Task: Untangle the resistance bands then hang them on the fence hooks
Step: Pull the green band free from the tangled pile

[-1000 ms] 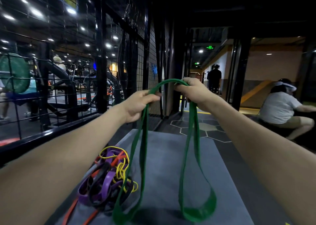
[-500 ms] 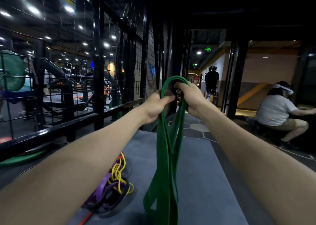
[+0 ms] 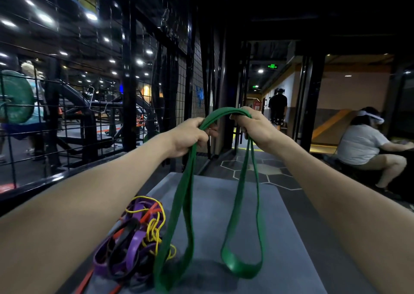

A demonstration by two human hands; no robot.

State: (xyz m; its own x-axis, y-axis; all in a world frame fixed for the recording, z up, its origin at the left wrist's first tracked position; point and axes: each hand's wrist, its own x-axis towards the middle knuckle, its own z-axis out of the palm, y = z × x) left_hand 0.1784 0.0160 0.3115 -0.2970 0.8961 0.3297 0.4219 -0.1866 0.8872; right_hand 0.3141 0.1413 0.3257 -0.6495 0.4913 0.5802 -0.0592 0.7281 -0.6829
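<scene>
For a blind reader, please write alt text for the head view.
Both hands, left and right, hold up a green band in two hanging loops. A tangled pile of bands lies below on a grey mat, beside a wire fence.

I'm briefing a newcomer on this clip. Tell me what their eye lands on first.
First, the wide green rubber resistance band, arched between the left hand and right hand at centre, its two loops hanging down. Next, the tangled pile of purple, yellow, black and orange bands on the grey mat, lower left.
</scene>
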